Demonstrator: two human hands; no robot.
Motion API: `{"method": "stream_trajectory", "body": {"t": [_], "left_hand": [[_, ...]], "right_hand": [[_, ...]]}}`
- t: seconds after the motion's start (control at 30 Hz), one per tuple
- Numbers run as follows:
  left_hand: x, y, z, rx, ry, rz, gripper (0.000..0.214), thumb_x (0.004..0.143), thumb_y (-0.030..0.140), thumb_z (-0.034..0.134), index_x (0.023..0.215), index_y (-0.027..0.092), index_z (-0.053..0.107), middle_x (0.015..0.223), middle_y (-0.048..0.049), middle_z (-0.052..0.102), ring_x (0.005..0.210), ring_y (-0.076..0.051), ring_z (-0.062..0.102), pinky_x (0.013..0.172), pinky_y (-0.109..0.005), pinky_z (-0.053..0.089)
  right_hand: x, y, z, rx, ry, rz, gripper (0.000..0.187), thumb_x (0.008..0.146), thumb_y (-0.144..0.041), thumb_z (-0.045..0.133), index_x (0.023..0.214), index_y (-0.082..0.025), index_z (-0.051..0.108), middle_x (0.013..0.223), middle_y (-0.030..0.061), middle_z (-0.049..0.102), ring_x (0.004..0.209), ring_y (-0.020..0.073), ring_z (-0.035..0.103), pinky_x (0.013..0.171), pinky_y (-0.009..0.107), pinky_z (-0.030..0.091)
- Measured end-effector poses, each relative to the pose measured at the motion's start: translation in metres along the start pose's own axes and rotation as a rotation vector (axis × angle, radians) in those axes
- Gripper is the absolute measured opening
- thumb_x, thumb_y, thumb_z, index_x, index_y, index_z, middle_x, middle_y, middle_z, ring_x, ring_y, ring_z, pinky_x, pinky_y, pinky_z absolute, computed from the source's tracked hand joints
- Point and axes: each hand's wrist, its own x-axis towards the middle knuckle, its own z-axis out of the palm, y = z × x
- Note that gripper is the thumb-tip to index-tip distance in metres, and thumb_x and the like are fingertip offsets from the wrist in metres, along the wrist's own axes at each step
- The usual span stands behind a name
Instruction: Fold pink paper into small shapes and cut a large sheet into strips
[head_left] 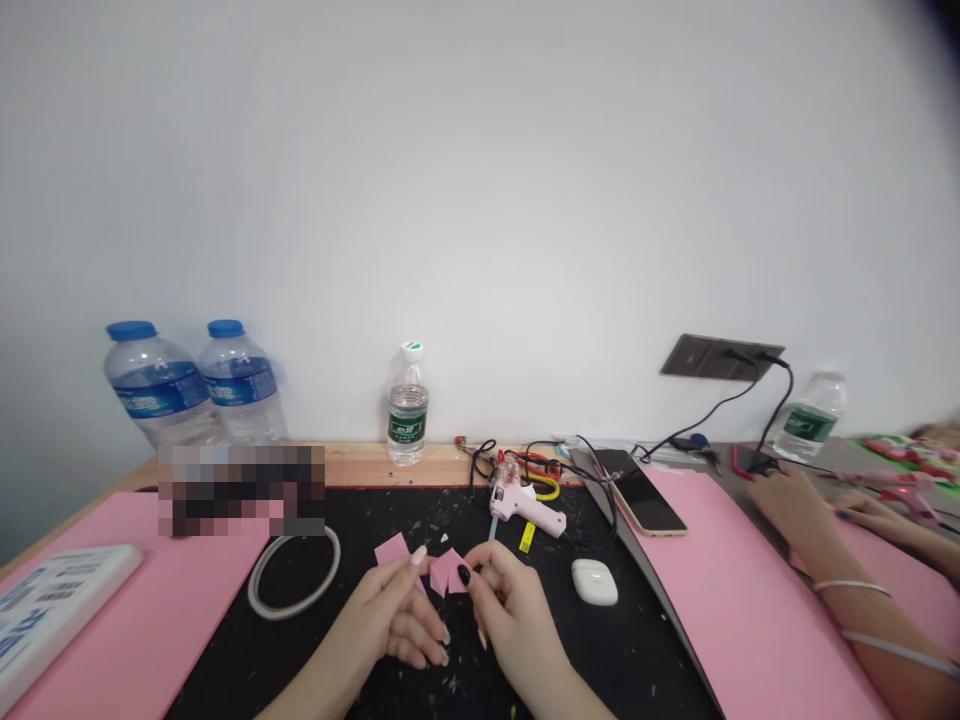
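My left hand (391, 612) pinches a small pink paper piece (391, 549) between thumb and index finger, its other fingers loosely curled. A second pink paper piece (444, 571), which looks folded, is gripped by the thumb and fingers of my right hand (511, 604). Both hands hover close together over the black mat (450, 680), and the two pieces are side by side; whether they touch I cannot tell. Just beyond my right hand lies a pink glue gun (534, 512) with a glue stick protruding from its back.
A white tape ring (255, 590) lies left; a white earbud case (595, 582) and phone (637, 492) lie right. Cables (551, 480) tangle behind the glue gun. A water bottle (408, 410) stands by the wall. At far right, another person's hands (787, 510) work over pink sheets.
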Motion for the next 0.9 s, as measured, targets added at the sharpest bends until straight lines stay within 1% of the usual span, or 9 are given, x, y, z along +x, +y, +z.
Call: {"method": "stream_trajectory", "body": {"t": [0.1, 0.2, 0.33, 0.43, 0.5, 0.57, 0.63, 0.73, 0.9], "left_hand": [[-0.001, 0.001, -0.002, -0.042, 0.006, 0.034, 0.049, 0.066, 0.054, 0.061, 0.092, 0.012, 0.056, 0.062, -0.0065, 0.072, 0.053, -0.016, 0.067, 0.046, -0.019, 0.048], [0.001, 0.000, -0.005, -0.024, 0.031, 0.101, 0.043, 0.063, 0.044, 0.069, 0.090, 0.013, 0.060, 0.073, -0.0051, 0.072, 0.064, -0.015, 0.066, 0.057, -0.020, 0.050], [0.005, -0.003, -0.010, 0.048, 0.003, 0.179, 0.041, 0.063, 0.034, 0.071, 0.098, 0.017, 0.058, 0.084, -0.0029, 0.070, 0.069, -0.013, 0.063, 0.061, -0.021, 0.049], [0.008, -0.005, -0.011, 0.147, -0.052, 0.240, 0.037, 0.067, 0.029, 0.068, 0.100, 0.016, 0.057, 0.081, -0.0032, 0.069, 0.064, -0.012, 0.059, 0.053, -0.018, 0.044], [0.009, -0.006, -0.011, 0.223, -0.077, 0.280, 0.034, 0.069, 0.026, 0.066, 0.099, 0.015, 0.057, 0.076, -0.0023, 0.069, 0.055, -0.010, 0.055, 0.046, -0.017, 0.039], [0.008, -0.007, -0.010, 0.281, -0.087, 0.318, 0.031, 0.068, 0.023, 0.066, 0.097, 0.015, 0.057, 0.068, 0.0007, 0.066, 0.050, -0.008, 0.051, 0.044, -0.016, 0.036], [0.006, -0.007, -0.007, 0.317, -0.081, 0.337, 0.027, 0.069, 0.023, 0.066, 0.094, 0.015, 0.058, 0.059, 0.0040, 0.061, 0.049, -0.008, 0.050, 0.044, -0.016, 0.036], [0.003, -0.004, -0.005, 0.360, -0.082, 0.311, 0.020, 0.072, 0.029, 0.062, 0.085, 0.014, 0.061, 0.052, 0.0044, 0.057, 0.047, -0.009, 0.051, 0.042, -0.017, 0.038], [0.002, -0.001, -0.004, 0.306, -0.051, 0.228, 0.020, 0.074, 0.034, 0.059, 0.077, 0.015, 0.057, 0.067, -0.0023, 0.068, 0.067, -0.016, 0.065, 0.054, -0.020, 0.047]], "right_hand": [[-0.002, -0.004, 0.000, 0.050, -0.053, -0.007, 0.010, 0.082, -0.020, 0.046, 0.082, -0.016, 0.055, 0.052, -0.0040, 0.050, 0.041, 0.0081, 0.044, 0.042, 0.018, 0.033], [-0.004, -0.008, 0.001, 0.071, -0.067, -0.052, 0.017, 0.077, -0.011, 0.046, 0.087, -0.018, 0.057, 0.070, 0.0006, 0.057, 0.057, 0.0111, 0.053, 0.052, 0.020, 0.041], [-0.003, -0.006, 0.002, 0.096, -0.044, -0.081, 0.022, 0.074, -0.007, 0.047, 0.091, -0.019, 0.056, 0.073, 0.0004, 0.057, 0.058, 0.0111, 0.053, 0.053, 0.021, 0.042], [0.001, 0.002, 0.002, 0.189, 0.003, -0.036, 0.028, 0.075, -0.011, 0.049, 0.101, -0.020, 0.050, 0.070, -0.0009, 0.056, 0.049, 0.0105, 0.051, 0.045, 0.021, 0.041], [0.003, 0.006, 0.002, 0.200, 0.039, -0.007, 0.024, 0.074, -0.012, 0.052, 0.097, -0.019, 0.052, 0.065, -0.0019, 0.055, 0.045, 0.0103, 0.051, 0.042, 0.020, 0.039], [0.004, 0.006, 0.000, 0.134, 0.064, -0.016, 0.014, 0.073, -0.011, 0.053, 0.084, -0.017, 0.058, 0.063, -0.0009, 0.056, 0.047, 0.0109, 0.051, 0.044, 0.021, 0.039], [0.004, 0.004, -0.002, 0.039, 0.067, -0.064, 0.014, 0.071, -0.007, 0.053, 0.074, -0.016, 0.063, 0.066, 0.0017, 0.060, 0.055, 0.0126, 0.054, 0.049, 0.021, 0.041], [0.003, 0.000, -0.004, -0.034, 0.067, -0.118, 0.020, 0.073, -0.006, 0.050, 0.077, -0.017, 0.067, 0.072, 0.0030, 0.061, 0.061, 0.0136, 0.056, 0.054, 0.022, 0.042], [0.005, 0.002, -0.002, 0.029, 0.108, -0.045, 0.018, 0.076, -0.013, 0.050, 0.090, -0.015, 0.061, 0.072, 0.0033, 0.061, 0.056, 0.0134, 0.056, 0.049, 0.022, 0.044]]}}
